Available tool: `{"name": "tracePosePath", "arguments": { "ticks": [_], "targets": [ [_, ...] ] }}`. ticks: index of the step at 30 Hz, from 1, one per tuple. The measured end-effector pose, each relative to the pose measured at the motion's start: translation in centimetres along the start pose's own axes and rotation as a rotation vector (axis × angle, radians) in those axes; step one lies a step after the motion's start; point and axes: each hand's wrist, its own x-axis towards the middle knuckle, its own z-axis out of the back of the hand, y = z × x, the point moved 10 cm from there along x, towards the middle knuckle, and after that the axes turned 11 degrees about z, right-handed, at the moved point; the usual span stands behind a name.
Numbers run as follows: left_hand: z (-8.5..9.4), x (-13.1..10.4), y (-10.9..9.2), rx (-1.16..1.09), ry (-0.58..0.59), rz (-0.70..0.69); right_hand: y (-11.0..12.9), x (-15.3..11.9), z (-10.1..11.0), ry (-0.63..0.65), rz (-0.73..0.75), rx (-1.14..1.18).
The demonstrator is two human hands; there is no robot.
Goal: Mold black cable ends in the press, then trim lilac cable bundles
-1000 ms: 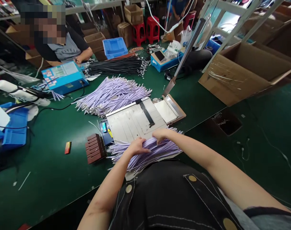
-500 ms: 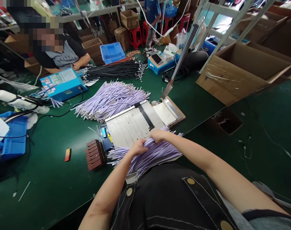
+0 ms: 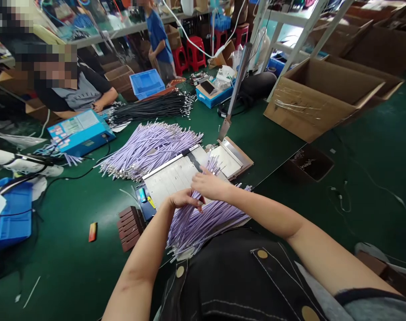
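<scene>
A bundle of light purple cables (image 3: 184, 220) is gripped by both my hands, its far end poking up past my fingers. My left hand (image 3: 185, 199) wraps around its middle, thumb on the near side. Just beyond, my right hand (image 3: 207, 184) closes around the bundle's upper part. More purple cables (image 3: 227, 207) lie between my body and a guillotine paper cutter (image 3: 164, 180), whose bed is under and beyond my hands. The cutter's blade arm (image 3: 236, 84) stands raised. A larger pile of purple cables (image 3: 152, 145) lies behind the cutter.
Left of my arms are a brown slotted block (image 3: 129, 227), a small orange packet (image 3: 92, 232) and a yellow cutter knife (image 3: 151, 202). Black cables (image 3: 152, 107) and a blue box-shaped device (image 3: 80, 133) lie farther back. A cardboard box (image 3: 299, 107) stands right. A co-worker (image 3: 85, 89) sits opposite.
Both hands have lifted a bundle from the near cables and turned it lengthwise, away from my body. My right hand has moved left, close to my left. The view has shifted slightly.
</scene>
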Motion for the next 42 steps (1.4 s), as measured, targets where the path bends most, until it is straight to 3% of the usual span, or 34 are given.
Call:
{"name": "tracePosePath", "arguments": {
  "ticks": [2,4,6,9,12,13,15,19,20,22,24,27,30,37,42],
  "targets": [
    [1.2,0.4,1.0,-0.156,-0.055,-0.010,-2.5,-2.4,1.7,-0.219,-0.173,-0.062],
    [2.0,0.0,1.7,-0.213,-0.105,-0.047,-5.0,-5.4,0.2,-0.263,-0.389,0.027],
    [2.8,-1.2,1.9,-0.263,-0.159,-0.097,-5.6,-7.7,-3.8,-0.165,-0.496,0.189],
    [3.6,-4.3,1.0,-0.310,-0.242,-0.184,-3.6,-9.0,-9.4,-0.002,-0.431,0.361],
    [2.9,-8.3,-1.6,-0.293,-0.319,-0.288,-2.5,-8.4,-10.7,0.067,-0.343,0.444],
    [2.2,-9.6,-2.9,-0.270,-0.345,-0.329,-2.6,-7.8,-9.8,0.060,-0.314,0.479],
    [0.2,-11.6,-5.8,-0.183,-0.388,-0.388,-2.5,-5.4,-5.4,-0.083,-0.199,0.683],
    [-4.1,-13.1,-12.0,0.069,-0.510,-0.446,-0.9,-1.4,9.6,-0.572,0.269,1.443],
    [-4.6,-13.3,-13.4,0.126,-0.564,-0.470,-0.5,-0.8,12.4,-0.622,0.313,1.548],
    [-5.1,-13.8,-15.6,0.226,-0.667,-0.516,-0.2,-0.1,15.9,-0.707,0.257,1.649],
    [-5.1,-14.0,-16.6,0.294,-0.713,-0.546,-0.1,0.0,17.4,-0.776,0.139,1.655],
    [-4.4,-13.6,-16.0,0.310,-0.675,-0.575,0.9,-0.2,18.1,-0.785,0.093,1.614],
    [-3.4,-12.3,-14.1,0.292,-0.674,-0.602,2.2,-0.6,18.8,-0.784,0.138,1.540],
    [-0.4,-7.7,-8.3,0.090,-0.952,-0.616,3.9,-1.5,20.2,-0.839,0.188,1.190],
    [0.3,-5.4,-6.2,0.052,-0.954,-0.591,3.5,-1.7,19.1,-0.796,0.193,1.129]
  ]
}}
